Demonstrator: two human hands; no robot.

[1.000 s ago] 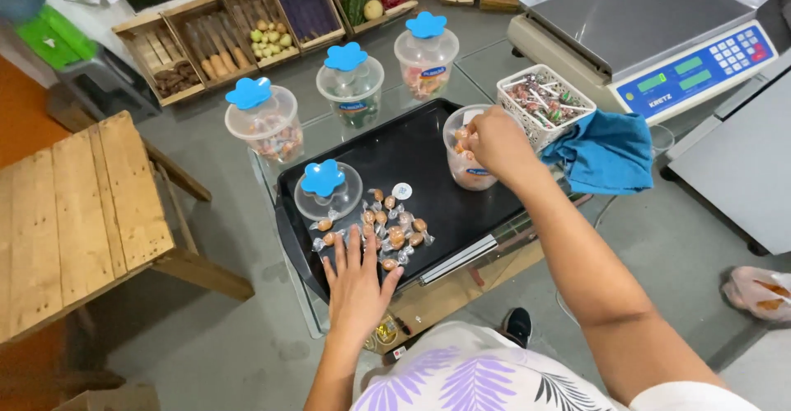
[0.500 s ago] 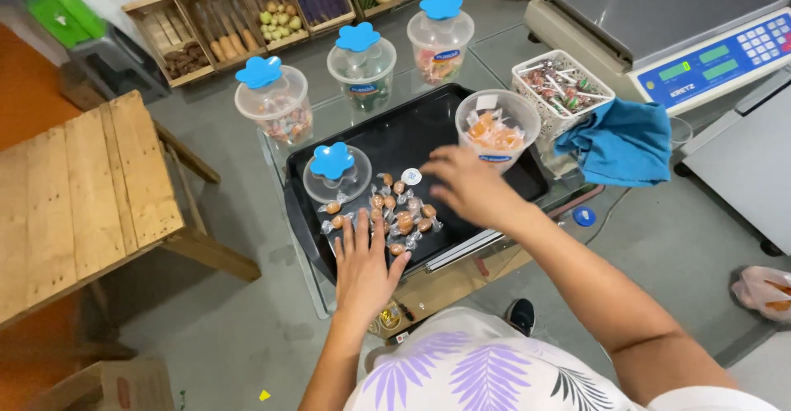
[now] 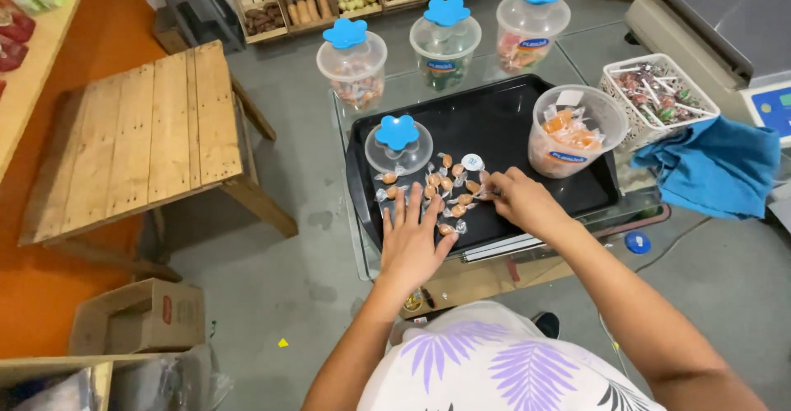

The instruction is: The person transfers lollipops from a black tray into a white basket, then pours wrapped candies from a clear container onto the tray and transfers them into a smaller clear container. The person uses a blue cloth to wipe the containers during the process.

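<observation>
Wrapped candies [image 3: 445,187], small orange-and-white twists, lie scattered on the near-left part of a black tray [image 3: 494,122] that sits on a glass-topped bench [image 3: 350,213]. An open clear tub [image 3: 574,131] stands at the tray's right edge with a fair heap of the same orange candies already inside, so part of the sorting looks done; a good dozen or more pieces are still loose on the tray, which suggests the work is somewhere in the middle rather than near its end. The tub's lid [image 3: 398,143], clear with a blue flower-shaped knob, lies off the tub at the tray's left side, just behind the loose pile, so closing the tub is also left to do. The left hand [image 3: 409,242] lies flat and spread, palm down, fingers reaching into the near edge of the pile, gripping nothing that I can see. The right hand [image 3: 519,201] is curled over the right end of the pile, fingertips pinched on a candy or two, though exactly how many it grasps is too small to tell. Three closed tubs [image 3: 445,42] with blue knobs stand along the bench's far edge, a white basket [image 3: 659,98] of darker sweets sits at the right, and a blue cloth [image 3: 713,168] lies beside it.
</observation>
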